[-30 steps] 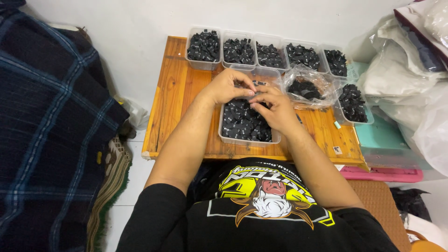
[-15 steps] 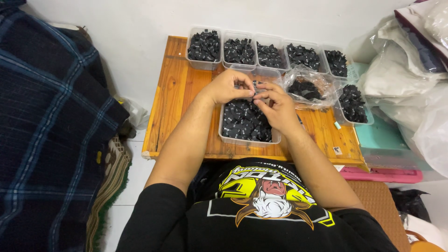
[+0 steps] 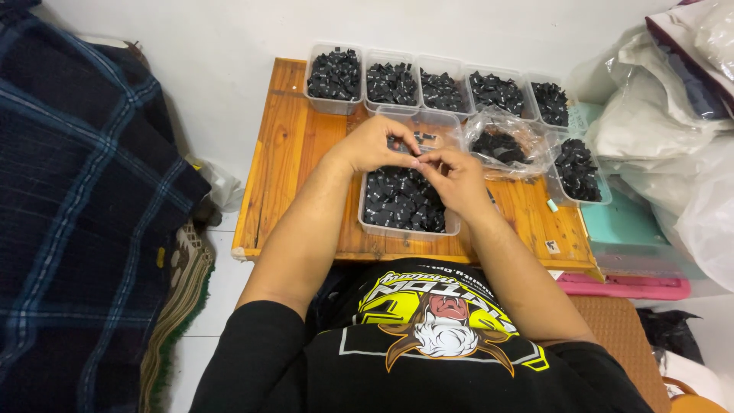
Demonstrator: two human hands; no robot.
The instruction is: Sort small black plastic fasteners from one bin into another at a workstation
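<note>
beside you on your left lies the big dark plaid blanket (image 3: 76, 191), and off to your right the heap of white plastic bags (image 3: 657, 130). between them stands the low wooden table (image 3: 290, 153). along its far edge runs a row of clear tubs (image 3: 443, 88), each filled with small black pieces. to the right of centre sits an open crinkled plastic bag (image 3: 505, 145) with more of them, and just beyond it one more tub (image 3: 579, 170)

right in front of you is the near tub (image 3: 405, 231), heaped with the same black pieces. your left hand (image 3: 375, 145) and right hand (image 3: 459, 180) meet above its far end, fingertips touching. both are curled narrow in a pinch. what they pinch looks like one small black piece (image 3: 417, 160), though it is too small and too covered by your fingers to be sure

as a judgement, you are at the fingertip stage, working one piece between both hands over the near tub. the next move calls for a steady pinch and a small, exact motion of the fingertips, kept above the tub so a slipped piece falls back in with the rest

the pieces are tiny, matte black and angular, lying loose and jumbled, so each is light and easy to lose among the others
</note>
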